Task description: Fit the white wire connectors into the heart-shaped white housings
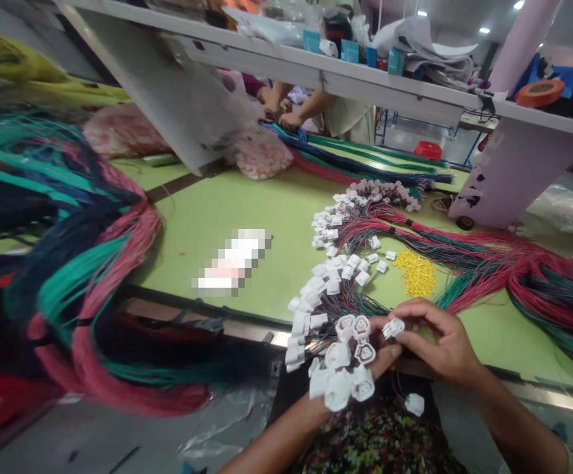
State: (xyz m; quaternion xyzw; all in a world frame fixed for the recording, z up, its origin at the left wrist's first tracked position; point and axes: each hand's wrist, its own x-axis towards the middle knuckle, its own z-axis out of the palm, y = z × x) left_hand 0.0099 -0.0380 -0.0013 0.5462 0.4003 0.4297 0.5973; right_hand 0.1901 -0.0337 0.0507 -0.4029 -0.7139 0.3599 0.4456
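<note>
My right hand (447, 339) pinches a small white plastic connector (393, 328) between thumb and fingers, just above the table's front edge. Close beside it, my left hand (385, 359) is closed on wires; a cluster of white connectors (338, 355) hangs over its wrist side and partly hides it. One more white connector (414, 403) dangles on its wires below my hands. Beyond them, a bundle of red, green and dark wires with white connector ends (333, 273) lies on the table. Small yellow pieces (416, 272) are heaped behind my right hand.
Red and green wire bundles (118, 263) hang over the table's left edge. A shelf (389, 79) spans the back on panels, carrying papers and orange tape (540, 92). Clear bags (264, 155) lie beneath it. Across the table, another person's hands (286, 115) handle blue wires.
</note>
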